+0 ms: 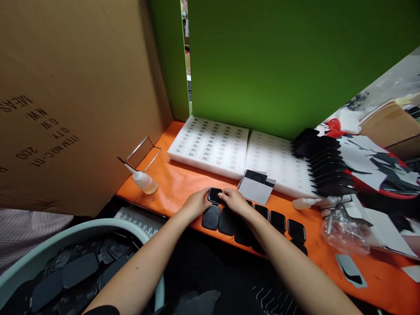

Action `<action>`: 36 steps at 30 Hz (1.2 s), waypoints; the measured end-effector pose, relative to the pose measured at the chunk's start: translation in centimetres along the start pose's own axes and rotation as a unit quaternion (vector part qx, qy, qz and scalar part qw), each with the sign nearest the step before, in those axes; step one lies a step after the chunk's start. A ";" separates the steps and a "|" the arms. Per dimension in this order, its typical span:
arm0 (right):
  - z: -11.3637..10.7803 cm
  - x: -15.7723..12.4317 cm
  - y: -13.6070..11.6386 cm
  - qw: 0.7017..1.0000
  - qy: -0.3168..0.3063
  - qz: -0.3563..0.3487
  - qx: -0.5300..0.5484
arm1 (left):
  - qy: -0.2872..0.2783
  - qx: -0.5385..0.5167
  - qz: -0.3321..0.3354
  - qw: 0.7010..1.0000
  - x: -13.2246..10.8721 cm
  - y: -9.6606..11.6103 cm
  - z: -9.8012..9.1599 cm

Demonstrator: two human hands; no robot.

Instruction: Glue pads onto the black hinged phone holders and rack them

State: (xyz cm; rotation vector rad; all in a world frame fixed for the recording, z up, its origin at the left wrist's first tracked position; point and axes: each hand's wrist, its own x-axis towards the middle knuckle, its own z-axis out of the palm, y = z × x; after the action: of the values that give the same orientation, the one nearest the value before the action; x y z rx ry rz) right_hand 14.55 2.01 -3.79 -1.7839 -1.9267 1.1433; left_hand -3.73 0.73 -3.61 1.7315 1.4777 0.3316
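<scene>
Bench (177, 183): left hand (197, 204), right hand (235, 200) pinch one pad (215, 195).

Both hands on one black square part (215, 195) at orange table (183, 183) edge: left hand (196, 204), right hand (235, 201). Row of black parts (262, 218) just beside. White foam trays (210, 146) behind.

orange bench (179, 183) | foam trays (210, 146) | glue bottle (143, 180) | black pads (278, 221) | plastic bag (344, 232)
</scene>
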 end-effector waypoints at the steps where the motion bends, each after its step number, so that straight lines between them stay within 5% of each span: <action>1: 0.0 0.0 0.0 1.000 -0.007 -0.004 0.004 | 0.000 -0.001 0.000 1.000 0.0 0.0 0.0; 9: -0.1 -0.1 -0.7 1.000 -0.006 -0.002 -0.007 | -0.002 -0.009 0.001 1.000 -0.1 0.1 -0.1; 22: -1.4 0.7 -3.2 0.979 -0.071 0.062 -0.183 | -0.003 0.008 -0.009 1.000 -0.1 0.2 -0.1; 36: -1.7 1.7 -4.3 0.944 -0.065 0.081 -0.314 | -0.005 0.022 -0.013 1.000 0.1 0.3 -0.2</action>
State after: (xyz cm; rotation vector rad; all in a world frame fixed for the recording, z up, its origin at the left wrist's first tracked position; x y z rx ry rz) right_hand 12.27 4.51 -0.22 -2.2586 -2.4565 0.7444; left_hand -3.64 0.89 -3.29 1.7440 1.5095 0.2793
